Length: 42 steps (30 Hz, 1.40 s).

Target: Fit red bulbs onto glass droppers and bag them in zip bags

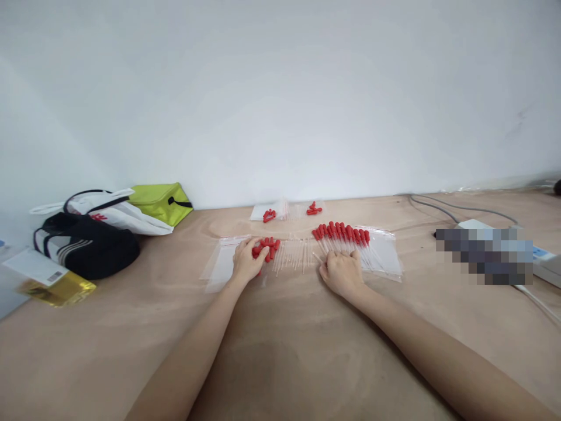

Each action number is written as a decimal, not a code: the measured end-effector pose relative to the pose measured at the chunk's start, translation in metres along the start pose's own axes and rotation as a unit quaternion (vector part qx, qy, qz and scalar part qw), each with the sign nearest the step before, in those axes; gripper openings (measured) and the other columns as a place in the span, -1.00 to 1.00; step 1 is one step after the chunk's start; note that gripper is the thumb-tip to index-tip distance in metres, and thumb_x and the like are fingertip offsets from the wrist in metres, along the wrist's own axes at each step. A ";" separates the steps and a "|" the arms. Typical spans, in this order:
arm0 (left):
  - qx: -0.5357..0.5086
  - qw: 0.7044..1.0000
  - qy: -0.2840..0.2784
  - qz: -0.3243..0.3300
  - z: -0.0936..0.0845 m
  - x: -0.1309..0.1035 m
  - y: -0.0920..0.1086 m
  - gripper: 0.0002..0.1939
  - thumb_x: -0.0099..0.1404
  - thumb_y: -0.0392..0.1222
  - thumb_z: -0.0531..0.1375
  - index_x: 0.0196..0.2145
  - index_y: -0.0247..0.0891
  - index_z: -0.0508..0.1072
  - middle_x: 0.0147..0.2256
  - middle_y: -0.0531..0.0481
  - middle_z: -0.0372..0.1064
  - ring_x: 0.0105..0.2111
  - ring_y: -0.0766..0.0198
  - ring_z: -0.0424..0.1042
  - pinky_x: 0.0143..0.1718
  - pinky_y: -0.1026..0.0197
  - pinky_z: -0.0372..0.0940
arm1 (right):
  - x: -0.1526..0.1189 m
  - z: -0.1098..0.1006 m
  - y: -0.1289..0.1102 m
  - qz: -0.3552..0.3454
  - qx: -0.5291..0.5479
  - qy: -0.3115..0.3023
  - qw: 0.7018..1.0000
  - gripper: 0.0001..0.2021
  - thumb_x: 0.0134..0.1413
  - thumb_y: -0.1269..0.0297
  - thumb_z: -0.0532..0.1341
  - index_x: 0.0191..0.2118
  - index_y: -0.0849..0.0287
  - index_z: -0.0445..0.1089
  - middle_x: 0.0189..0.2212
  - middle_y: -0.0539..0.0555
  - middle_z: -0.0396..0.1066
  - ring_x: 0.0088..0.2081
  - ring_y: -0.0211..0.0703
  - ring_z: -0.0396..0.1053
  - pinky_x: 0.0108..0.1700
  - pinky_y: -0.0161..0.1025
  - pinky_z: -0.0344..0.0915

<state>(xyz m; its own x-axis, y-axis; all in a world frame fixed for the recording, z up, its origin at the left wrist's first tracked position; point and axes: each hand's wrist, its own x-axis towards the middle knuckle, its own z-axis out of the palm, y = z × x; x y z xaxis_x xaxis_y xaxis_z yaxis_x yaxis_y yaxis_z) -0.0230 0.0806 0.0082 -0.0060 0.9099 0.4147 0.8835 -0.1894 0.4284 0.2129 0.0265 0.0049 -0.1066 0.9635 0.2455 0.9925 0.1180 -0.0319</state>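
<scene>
My left hand [248, 261] rests at a pile of red rubber bulbs [270, 248], thumb and fingers apart and touching the pile's left side. Whether it grips a bulb is hard to see. My right hand [343, 272] is closed, and a thin clear dropper tube [317, 257] sticks out at its left. Between the hands lies a row of loose clear tubes [293, 254]. Just beyond my right hand several droppers with red bulbs [340, 231] lie side by side, their stems partly hidden by it.
Clear zip bags lie at the left [223, 266] and right [387, 255]. Farther back are two small groups of red bulbs [269, 216] [314, 209] on bags. A black cap [96, 248], a lime-green bag [158, 202] and a yellow packet [65, 289] stand left; grey cables [456, 207] run right.
</scene>
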 end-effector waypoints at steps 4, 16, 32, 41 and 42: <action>0.036 0.998 -0.036 0.048 -0.003 0.007 0.007 -0.79 0.20 -0.21 0.07 -0.23 -0.13 0.45 -0.14 -0.03 0.32 -0.10 0.13 0.26 -0.10 0.09 0.15 | -0.001 0.001 -0.002 0.001 -0.005 0.007 1.000 -0.74 0.02 0.31 -0.04 -0.41 0.32 0.34 -0.45 0.26 0.40 -0.37 0.00 0.30 -0.27 -0.09 -0.08; 0.011 0.994 0.005 0.108 -0.008 -0.007 0.028 -0.90 0.19 -0.29 0.06 -0.33 -0.23 0.36 -0.30 -0.04 0.36 -0.23 0.19 0.31 -0.16 0.15 0.17 | -0.012 0.016 0.010 -0.027 0.154 0.125 0.980 -0.78 0.12 0.39 -0.12 -0.35 0.27 0.24 -0.43 0.16 0.36 -0.35 -0.11 0.27 -0.22 -0.14 -0.04; -0.060 0.971 -0.111 0.203 -0.009 -0.061 0.047 -0.86 0.23 -0.16 0.10 -0.33 -0.19 0.44 -0.39 0.04 0.45 -0.33 0.22 0.33 -0.22 0.12 0.06 | -0.028 0.003 0.007 -0.223 0.333 0.045 0.915 -0.74 0.14 0.43 -0.07 -0.16 0.17 0.31 -0.26 0.10 0.38 -0.26 -0.21 0.29 -0.17 -0.18 0.03; -0.098 0.964 -0.100 0.224 -0.008 -0.063 0.047 -0.86 0.25 -0.19 0.07 -0.35 -0.18 0.42 -0.39 0.08 0.46 -0.35 0.25 0.34 -0.22 0.14 0.04 | -0.026 0.007 0.006 -0.246 0.336 0.031 0.909 -0.74 0.15 0.42 -0.06 -0.14 0.13 0.30 -0.22 0.08 0.39 -0.22 -0.22 0.30 -0.15 -0.17 -0.03; -0.103 0.963 -0.098 0.227 -0.008 -0.063 0.047 -0.86 0.26 -0.18 0.07 -0.35 -0.17 0.42 -0.39 0.08 0.46 -0.35 0.25 0.34 -0.22 0.14 0.04 | -0.026 0.007 0.006 -0.246 0.337 0.030 0.909 -0.74 0.14 0.42 -0.06 -0.14 0.13 0.30 -0.23 0.07 0.40 -0.22 -0.23 0.30 -0.15 -0.17 -0.03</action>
<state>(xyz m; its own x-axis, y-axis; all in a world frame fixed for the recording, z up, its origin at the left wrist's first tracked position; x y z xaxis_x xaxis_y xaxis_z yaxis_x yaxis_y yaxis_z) 0.0148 0.0114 0.0088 0.4658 0.7648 0.4451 0.6627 -0.6348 0.3972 0.2216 0.0043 -0.0086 -0.5033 0.7422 0.4426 0.5625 0.6701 -0.4842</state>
